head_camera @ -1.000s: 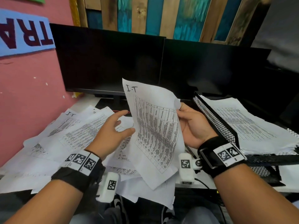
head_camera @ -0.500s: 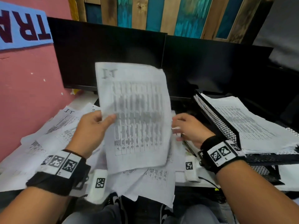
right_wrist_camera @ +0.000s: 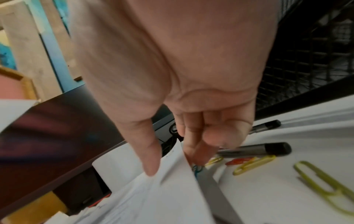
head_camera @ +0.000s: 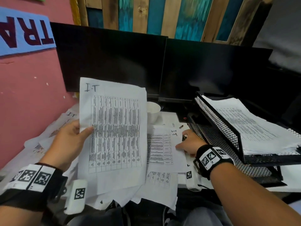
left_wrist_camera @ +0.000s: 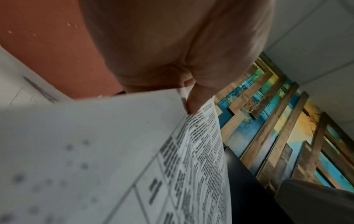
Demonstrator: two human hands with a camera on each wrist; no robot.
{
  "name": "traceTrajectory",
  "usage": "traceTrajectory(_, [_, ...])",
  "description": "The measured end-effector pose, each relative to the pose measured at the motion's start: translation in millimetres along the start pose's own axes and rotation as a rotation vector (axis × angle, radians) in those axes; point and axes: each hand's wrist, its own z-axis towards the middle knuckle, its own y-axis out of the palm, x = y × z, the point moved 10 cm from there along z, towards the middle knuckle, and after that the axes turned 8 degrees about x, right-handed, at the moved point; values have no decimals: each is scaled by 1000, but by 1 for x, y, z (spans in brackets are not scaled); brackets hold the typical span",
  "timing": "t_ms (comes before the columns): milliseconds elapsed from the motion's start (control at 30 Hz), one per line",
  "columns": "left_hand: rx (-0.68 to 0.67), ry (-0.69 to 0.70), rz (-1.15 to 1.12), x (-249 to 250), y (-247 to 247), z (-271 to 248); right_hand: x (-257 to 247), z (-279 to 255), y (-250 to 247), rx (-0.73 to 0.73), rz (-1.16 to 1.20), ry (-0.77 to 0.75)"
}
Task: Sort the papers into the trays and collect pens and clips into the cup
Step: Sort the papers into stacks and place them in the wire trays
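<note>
The left hand [head_camera: 68,141] has its grip clamped on the left edge of a raised sheet marked "I.T" [head_camera: 112,136], thumb [left_wrist_camera: 193,104] on the printed face, fingers behind. The right hand [head_camera: 190,142] rests low on the counter [head_camera: 169,118], thumb and fingers pinching the edge of a flat sheet [head_camera: 162,149]. Beside its fingertips [right_wrist_camera: 193,153] lie two dark pens [right_wrist_camera: 254,150] and yellow and red paper clips [right_wrist_camera: 252,163]. A white cup [head_camera: 153,111] stands toward the back edge. Stacked mesh trays [head_camera: 216,121] sit at the right edge, the top one holding papers [head_camera: 247,126].
</note>
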Motion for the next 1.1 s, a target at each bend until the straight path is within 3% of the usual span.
traceTrajectory(133, [-7,-29,7,-5,4,-3,-7,3,-17,157,3,-36])
traceTrajectory(600, [-13,-26,-76,6,10,-6,-24,-6,-66,384,56,-185])
traceTrajectory(767, [-45,-5,-59,20,19,-4,-92,-41,-96,405,193,-477])
traceTrajectory(967, [-125,132,73,66,46,-9,-190,-118,-137,358,230,-918])
traceTrajectory(1100, [-184,154,153,83,71,-12,-219,-147,-151,262,273,-1035])
